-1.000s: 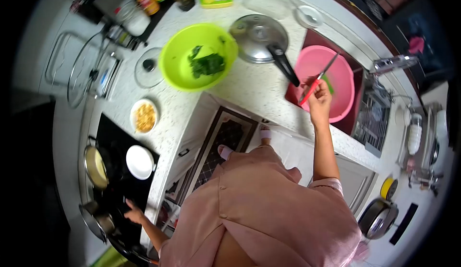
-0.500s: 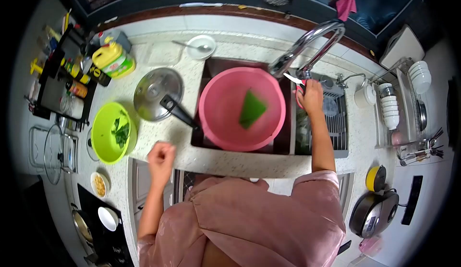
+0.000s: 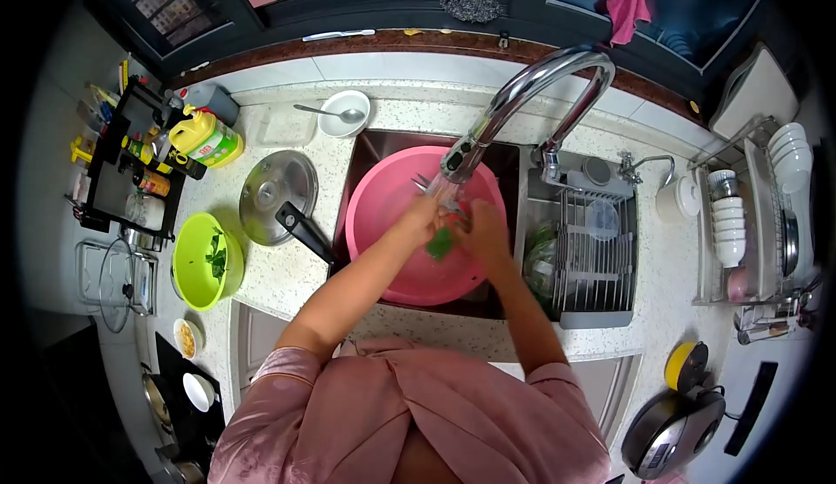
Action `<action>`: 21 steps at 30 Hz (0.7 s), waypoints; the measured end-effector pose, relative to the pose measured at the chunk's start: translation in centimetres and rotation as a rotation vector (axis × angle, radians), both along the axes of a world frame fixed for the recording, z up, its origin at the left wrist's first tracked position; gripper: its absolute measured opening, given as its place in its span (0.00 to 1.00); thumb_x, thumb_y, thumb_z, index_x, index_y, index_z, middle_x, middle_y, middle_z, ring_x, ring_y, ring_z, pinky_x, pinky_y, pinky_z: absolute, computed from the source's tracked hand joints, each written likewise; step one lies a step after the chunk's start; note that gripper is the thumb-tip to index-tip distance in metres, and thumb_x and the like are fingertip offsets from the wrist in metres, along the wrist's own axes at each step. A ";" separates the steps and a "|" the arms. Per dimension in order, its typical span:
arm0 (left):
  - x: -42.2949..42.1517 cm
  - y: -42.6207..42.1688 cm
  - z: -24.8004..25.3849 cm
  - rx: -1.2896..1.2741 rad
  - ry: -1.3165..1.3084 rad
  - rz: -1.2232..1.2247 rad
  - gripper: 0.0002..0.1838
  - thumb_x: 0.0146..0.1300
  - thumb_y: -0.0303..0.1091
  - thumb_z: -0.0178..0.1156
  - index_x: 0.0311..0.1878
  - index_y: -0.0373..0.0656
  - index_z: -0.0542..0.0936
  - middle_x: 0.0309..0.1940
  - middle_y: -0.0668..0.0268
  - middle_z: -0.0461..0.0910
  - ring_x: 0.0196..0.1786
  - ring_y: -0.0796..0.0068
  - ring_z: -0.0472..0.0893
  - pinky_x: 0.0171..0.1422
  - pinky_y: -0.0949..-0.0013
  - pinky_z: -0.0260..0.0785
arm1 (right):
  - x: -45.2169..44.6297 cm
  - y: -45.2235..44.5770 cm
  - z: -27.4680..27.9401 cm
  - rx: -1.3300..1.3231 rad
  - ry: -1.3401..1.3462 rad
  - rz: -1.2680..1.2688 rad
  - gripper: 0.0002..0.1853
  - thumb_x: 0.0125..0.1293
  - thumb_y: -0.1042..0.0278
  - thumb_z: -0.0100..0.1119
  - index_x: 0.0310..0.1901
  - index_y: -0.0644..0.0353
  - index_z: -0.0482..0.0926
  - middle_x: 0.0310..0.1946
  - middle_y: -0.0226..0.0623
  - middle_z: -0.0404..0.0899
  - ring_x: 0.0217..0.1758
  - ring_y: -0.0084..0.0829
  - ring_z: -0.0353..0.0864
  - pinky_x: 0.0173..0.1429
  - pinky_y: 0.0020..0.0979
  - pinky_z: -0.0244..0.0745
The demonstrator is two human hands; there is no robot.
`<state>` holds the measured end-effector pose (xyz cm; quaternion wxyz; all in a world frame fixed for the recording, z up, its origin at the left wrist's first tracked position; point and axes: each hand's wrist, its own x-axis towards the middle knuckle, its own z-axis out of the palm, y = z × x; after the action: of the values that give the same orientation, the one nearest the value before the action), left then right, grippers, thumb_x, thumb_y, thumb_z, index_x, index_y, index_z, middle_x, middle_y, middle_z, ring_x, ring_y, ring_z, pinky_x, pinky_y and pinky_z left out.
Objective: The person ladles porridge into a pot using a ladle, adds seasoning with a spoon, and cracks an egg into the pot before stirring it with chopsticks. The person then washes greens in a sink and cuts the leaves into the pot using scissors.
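Note:
A pink basin [image 3: 370, 262] sits in the dark sink, and both my hands are inside its rim beneath the chrome faucet [image 3: 501, 114]. Water runs from the spout over them. The metal blades of a pair of scissors [image 3: 421, 182] poke out past the fingers of my left hand [image 3: 420, 220], which is closed around them. My right hand [image 3: 483, 230] is closed at the handle side, where a bit of red shows; its fingers are partly blurred. Below and between the hands lies a green leaf [image 3: 440, 243] in the basin.
To the left are a lime-green bowl [image 3: 187, 266] with leaves, a pot lid [image 3: 272, 189] whose black handle reaches the sink edge, and a white bowl [image 3: 346, 105] with a spoon. A grey drying rack [image 3: 596, 257] stands right of the basin.
My right hand has brought the scissors from right of the sink into the basin. My left hand has moved up and right to join it. The faucet spout has swung over the basin; water now runs.

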<state>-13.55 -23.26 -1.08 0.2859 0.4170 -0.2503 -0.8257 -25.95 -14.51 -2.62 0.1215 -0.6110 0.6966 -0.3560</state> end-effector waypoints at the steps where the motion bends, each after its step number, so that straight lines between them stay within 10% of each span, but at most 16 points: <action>1: 0.9 -1.3 -0.9 0.012 -0.169 -0.029 0.11 0.68 0.37 0.48 0.46 0.41 0.74 0.39 0.67 0.78 0.30 0.79 0.75 0.32 0.74 0.68 | 0.7 -0.1 -0.1 0.003 -0.010 0.009 0.21 0.47 0.61 0.66 0.40 0.63 0.72 0.34 0.47 0.75 0.40 0.50 0.73 0.45 0.44 0.68; 3: 3.2 -3.1 -1.2 0.030 -0.347 -0.048 0.13 0.69 0.39 0.47 0.48 0.42 0.74 0.40 0.66 0.79 0.29 0.80 0.74 0.28 0.76 0.66 | 1.6 -0.2 0.3 -0.172 -0.113 0.202 0.25 0.50 0.60 0.64 0.48 0.65 0.71 0.42 0.48 0.74 0.48 0.48 0.73 0.52 0.42 0.68; 10: 4.3 -3.0 2.7 -0.203 -0.308 -0.073 0.21 0.71 0.46 0.40 0.57 0.42 0.71 0.48 0.62 0.78 0.29 0.83 0.74 0.28 0.79 0.65 | -13.2 3.0 -7.4 -0.513 -1.395 -0.535 0.09 0.61 0.68 0.54 0.41 0.61 0.72 0.36 0.30 0.72 0.44 0.27 0.70 0.49 0.32 0.64; 14: 2.7 -0.3 3.1 -0.384 -0.464 -0.250 0.18 0.69 0.47 0.46 0.49 0.43 0.74 0.35 0.73 0.76 0.33 0.82 0.70 0.39 0.74 0.63 | -12.4 -0.9 2.6 -0.471 -1.329 -0.605 0.20 0.60 0.74 0.54 0.54 0.64 0.69 0.53 0.40 0.70 0.56 0.27 0.67 0.56 0.29 0.62; 16: 4.3 -0.7 1.4 -0.473 -0.688 -0.266 0.19 0.69 0.46 0.47 0.49 0.41 0.75 0.35 0.71 0.77 0.34 0.80 0.72 0.41 0.75 0.65 | -10.7 -2.4 2.9 -0.305 -0.498 -0.662 0.29 0.58 0.73 0.56 0.61 0.69 0.60 0.63 0.52 0.58 0.67 0.40 0.58 0.67 0.36 0.53; 18: 7.3 -1.3 -2.5 -0.515 -0.676 -0.135 0.20 0.68 0.47 0.48 0.48 0.39 0.76 0.35 0.69 0.79 0.37 0.79 0.75 0.45 0.76 0.66 | -6.9 -2.6 0.7 -0.442 -0.107 -0.555 0.34 0.56 0.69 0.59 0.62 0.71 0.57 0.66 0.59 0.49 0.71 0.50 0.49 0.72 0.42 0.43; 21: 10.3 -0.3 -2.3 -0.572 -0.768 -0.036 0.20 0.68 0.48 0.48 0.48 0.40 0.77 0.36 0.67 0.80 0.39 0.79 0.77 0.45 0.75 0.69 | 0.6 -4.2 -6.4 0.001 -0.231 -0.178 0.36 0.53 0.66 0.62 0.62 0.71 0.57 0.65 0.60 0.50 0.69 0.56 0.47 0.71 0.46 0.43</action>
<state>-3.20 -23.51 -3.35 0.2618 0.5922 -0.5622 -0.5146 -25.36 -18.70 -9.00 0.1694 -0.5016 0.7296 -0.4329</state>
